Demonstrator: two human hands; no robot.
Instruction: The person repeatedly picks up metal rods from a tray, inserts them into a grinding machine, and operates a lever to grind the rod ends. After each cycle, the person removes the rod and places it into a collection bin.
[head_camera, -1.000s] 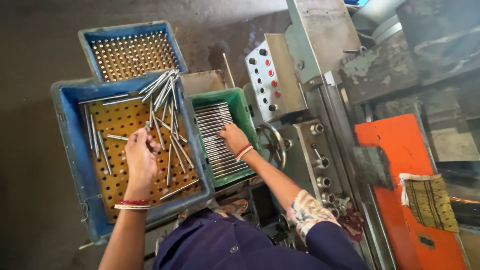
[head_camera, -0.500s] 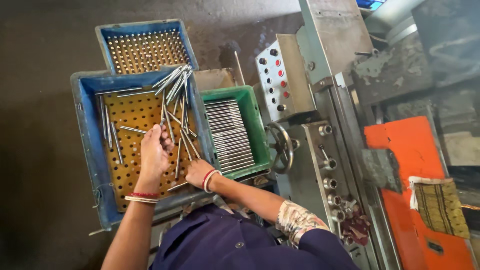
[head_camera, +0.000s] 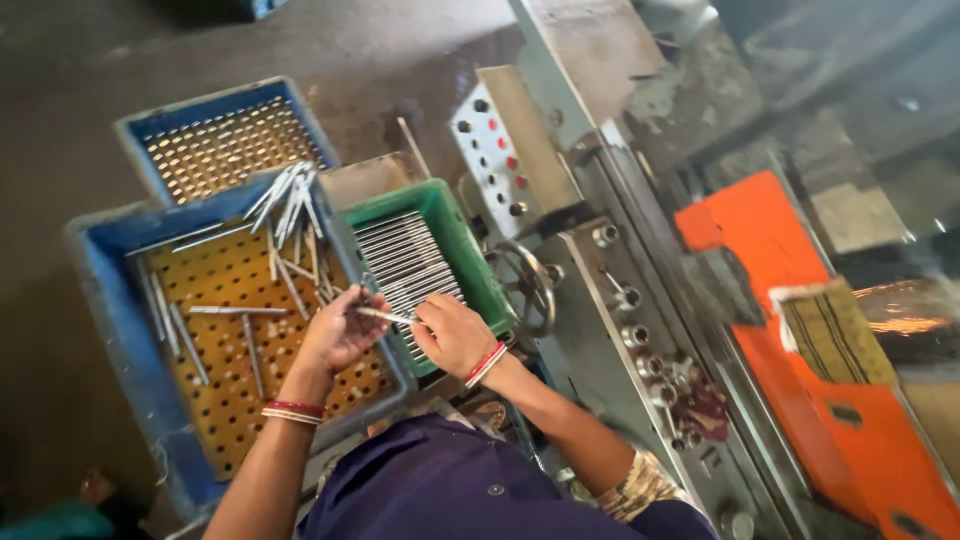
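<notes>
blue crate (head_camera: 100, 290), green tray (head_camera: 470, 245), silver rods (head_camera: 290, 200)

A dull grey concrete floor (head_camera: 60, 130) lies on the left; a grey metal machine (head_camera: 620, 250) with an orange panel (head_camera: 770, 240) stands on the right.

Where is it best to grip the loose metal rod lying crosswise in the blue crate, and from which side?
Likely at mid-length of the crosswise rod, from straight above: it lies flat on the perforated floor of the blue crate, apart from other rods, so fingers can pinch across its thin width.
</notes>
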